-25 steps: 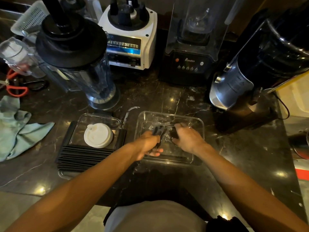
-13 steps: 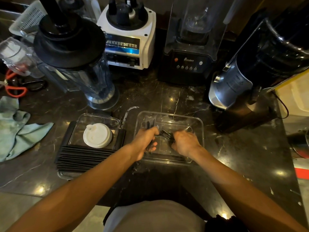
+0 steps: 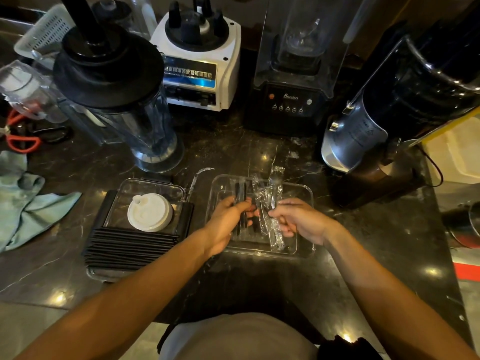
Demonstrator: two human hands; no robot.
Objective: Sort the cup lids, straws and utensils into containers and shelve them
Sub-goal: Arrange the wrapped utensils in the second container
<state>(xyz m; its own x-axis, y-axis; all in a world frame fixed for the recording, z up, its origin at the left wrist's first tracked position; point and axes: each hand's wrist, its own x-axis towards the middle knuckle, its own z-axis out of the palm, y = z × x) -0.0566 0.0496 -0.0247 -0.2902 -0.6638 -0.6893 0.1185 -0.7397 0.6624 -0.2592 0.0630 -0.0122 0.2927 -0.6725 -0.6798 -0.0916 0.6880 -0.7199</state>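
Observation:
A clear plastic container sits on the dark counter in front of me. Inside lie black utensils in clear wrappers, lined up front to back. My left hand grips the wrapped utensils on the left side of the container. My right hand pinches a wrapped utensil near its lower end. To the left, a second clear container holds a stack of white cup lids. A row of black straws lies against its front.
A blender jug stands behind the lid container. A white blender base, a black blender and a coffee grinder line the back. A green cloth and red scissors lie at the left.
Both hands have straightened the wrapped utensils, which now lie lengthwise in the container with their tips over its far rim. My hands have drawn slightly toward me.

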